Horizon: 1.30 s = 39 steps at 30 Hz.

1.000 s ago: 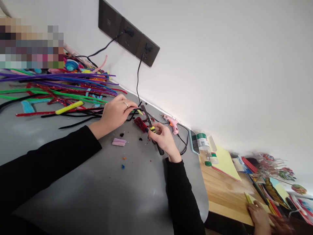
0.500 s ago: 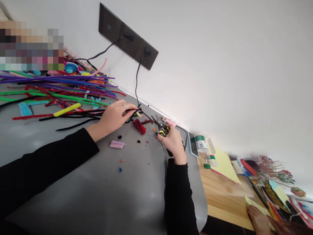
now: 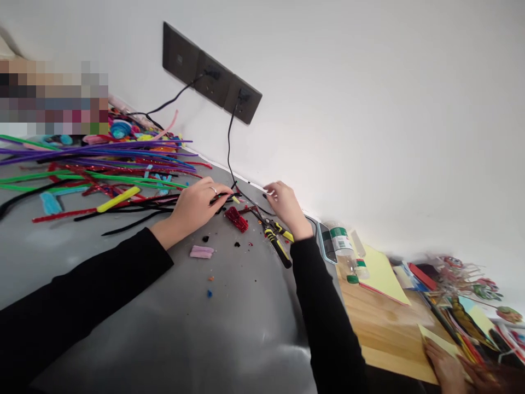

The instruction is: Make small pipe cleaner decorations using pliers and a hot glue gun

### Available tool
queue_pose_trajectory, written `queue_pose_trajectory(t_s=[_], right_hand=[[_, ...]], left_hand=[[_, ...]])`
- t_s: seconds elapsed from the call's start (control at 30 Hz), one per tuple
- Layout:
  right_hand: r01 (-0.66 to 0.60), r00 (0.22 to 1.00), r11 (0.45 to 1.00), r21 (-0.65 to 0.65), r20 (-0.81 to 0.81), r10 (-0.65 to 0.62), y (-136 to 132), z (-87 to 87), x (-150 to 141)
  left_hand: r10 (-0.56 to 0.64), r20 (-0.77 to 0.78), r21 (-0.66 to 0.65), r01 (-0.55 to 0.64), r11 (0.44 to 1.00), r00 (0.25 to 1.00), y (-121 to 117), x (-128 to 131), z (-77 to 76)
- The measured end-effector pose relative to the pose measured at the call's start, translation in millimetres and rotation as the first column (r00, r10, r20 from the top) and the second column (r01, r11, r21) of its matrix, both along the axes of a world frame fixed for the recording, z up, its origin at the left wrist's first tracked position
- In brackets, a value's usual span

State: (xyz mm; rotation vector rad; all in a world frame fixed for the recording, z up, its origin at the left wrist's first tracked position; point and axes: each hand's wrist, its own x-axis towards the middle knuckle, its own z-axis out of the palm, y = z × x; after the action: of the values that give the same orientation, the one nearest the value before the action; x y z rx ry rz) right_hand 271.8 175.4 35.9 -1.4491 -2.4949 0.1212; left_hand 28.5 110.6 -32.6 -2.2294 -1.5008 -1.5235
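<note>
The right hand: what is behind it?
Behind the right hand, the white wall shows, and a black cord leads toward the hand across the grey table. Whatever the hand itself covers, including any cord there, cannot be seen.

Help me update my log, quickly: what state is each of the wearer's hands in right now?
Left hand: closed, pinching thin black stems.
Right hand: fingers partly curled; whether it holds anything cannot be told.

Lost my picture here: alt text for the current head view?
A person's left hand pinches thin black stems at a gray table, while the right hand, loosely open, is just beyond yellow-and-black pliers lying there. A red fuzzy bundle lies near the pliers; colorful stems spread at left.
</note>
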Motion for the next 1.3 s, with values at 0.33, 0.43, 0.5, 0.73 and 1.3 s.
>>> queue_pose_trajectory(t_s=[0.33,0.43,0.5,0.73,1.3], right_hand=[[0.147,0.911,0.987,-0.062,0.397,-0.111,94,-21.5,-73],[0.153,0.902,0.987,-0.055,0.416,-0.117,92,-26.3,-75],[0.147,0.903,0.988,-0.042,0.414,-0.116,88,-24.8,-76],[0.110,0.935,0.993,0.038,0.335,-0.117,33,8.4,-65],[-0.073,0.943,0.994,0.076,-0.320,0.094,-72,-21.9,-20]], left_hand=[[-0.048,0.018,0.017,0.048,0.999,0.999,-3,4,-0.5],[-0.045,0.018,0.039,0.044,0.998,0.999,-3,5,0.3],[-0.051,0.022,0.042,0.050,0.998,0.998,-3,4,0.6],[-0.050,0.042,0.008,0.049,0.999,0.998,-5,4,2.6],[-0.200,0.032,0.011,0.199,0.980,0.979,-2,4,-0.4]])
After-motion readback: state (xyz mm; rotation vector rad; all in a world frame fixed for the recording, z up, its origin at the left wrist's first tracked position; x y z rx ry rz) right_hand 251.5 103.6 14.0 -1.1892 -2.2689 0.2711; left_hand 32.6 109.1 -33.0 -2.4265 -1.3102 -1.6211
